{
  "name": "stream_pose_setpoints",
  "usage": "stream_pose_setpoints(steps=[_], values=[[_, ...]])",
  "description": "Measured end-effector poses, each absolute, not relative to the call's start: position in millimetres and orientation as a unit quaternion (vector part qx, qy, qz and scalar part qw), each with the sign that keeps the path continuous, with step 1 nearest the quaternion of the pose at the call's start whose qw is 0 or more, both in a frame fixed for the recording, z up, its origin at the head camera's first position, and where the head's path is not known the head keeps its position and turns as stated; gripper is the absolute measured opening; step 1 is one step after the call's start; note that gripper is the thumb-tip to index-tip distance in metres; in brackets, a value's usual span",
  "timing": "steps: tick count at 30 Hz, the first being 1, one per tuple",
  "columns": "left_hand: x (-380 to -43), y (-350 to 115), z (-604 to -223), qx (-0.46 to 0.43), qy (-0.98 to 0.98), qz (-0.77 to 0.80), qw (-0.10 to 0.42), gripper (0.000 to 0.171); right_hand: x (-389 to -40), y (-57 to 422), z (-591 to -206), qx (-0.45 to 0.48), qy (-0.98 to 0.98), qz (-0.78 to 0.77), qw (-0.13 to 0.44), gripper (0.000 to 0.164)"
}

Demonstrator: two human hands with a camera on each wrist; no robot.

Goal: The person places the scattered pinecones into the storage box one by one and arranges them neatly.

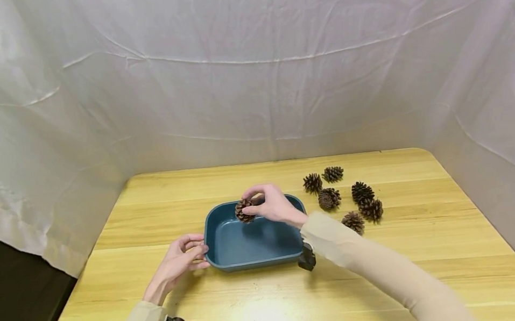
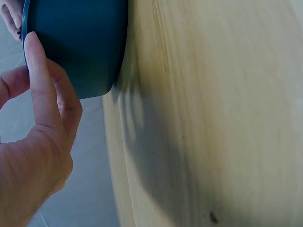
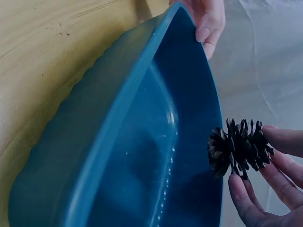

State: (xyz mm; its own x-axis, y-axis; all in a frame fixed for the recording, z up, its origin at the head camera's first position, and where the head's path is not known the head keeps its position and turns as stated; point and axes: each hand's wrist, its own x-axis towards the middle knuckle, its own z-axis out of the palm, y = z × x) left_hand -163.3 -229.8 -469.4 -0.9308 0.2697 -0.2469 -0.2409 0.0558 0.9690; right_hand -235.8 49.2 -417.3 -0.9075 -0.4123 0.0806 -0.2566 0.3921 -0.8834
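A dark blue rectangular basin (image 1: pixel 258 262) stands on the wooden table. At its left end my left hand (image 1: pixel 184 257) holds the rim, with the thumb (image 2: pixel 35 49) against the wall near the edge. My right hand (image 1: pixel 270 205) reaches over the basin and pinches a brown pine cone (image 1: pixel 244 211) between thumb and fingers. In the right wrist view that pine cone (image 3: pixel 239 149) hangs above the basin's far side, its scales spread. The visible part of the basin's floor (image 3: pixel 137 156) shows no other cone.
Several more pine cones (image 1: pixel 329 199) lie loosely grouped on the table to the right of the basin, one (image 1: pixel 353 222) close to my right sleeve. Pale cloth (image 1: pixel 278 98) hangs behind and beside the wooden table (image 1: pixel 423 269).
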Motion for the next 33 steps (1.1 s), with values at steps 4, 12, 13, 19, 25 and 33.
stream_pose_setpoints(steps=[4,12,13,19,25,33], values=[[-163.2,-229.6,-468.7,0.013,0.701,0.688,0.187,0.047,-237.4,39.7,-419.3,-0.193,0.830,-0.517,0.083,0.028],[-161.9,-229.3,-465.5,0.027,0.693,0.694,0.193,0.048,-238.9,22.5,-421.6,-0.164,0.828,-0.527,0.099,0.027],[-161.8,-229.2,-465.3,0.027,0.693,0.694,0.194,0.048,-238.9,21.0,-422.4,-0.163,0.828,-0.527,0.098,0.027],[-161.5,-228.2,-465.4,0.027,0.691,0.696,0.196,0.048,-238.2,13.4,-425.8,-0.154,0.832,-0.525,0.093,0.027],[-161.9,-227.7,-467.6,0.036,0.686,0.700,0.195,0.047,-238.8,7.2,-430.2,-0.139,0.827,-0.535,0.102,0.028],[-162.8,-227.5,-468.7,0.031,0.689,0.698,0.194,0.046,-238.3,-0.1,-436.1,-0.132,0.831,-0.531,0.099,0.026]])
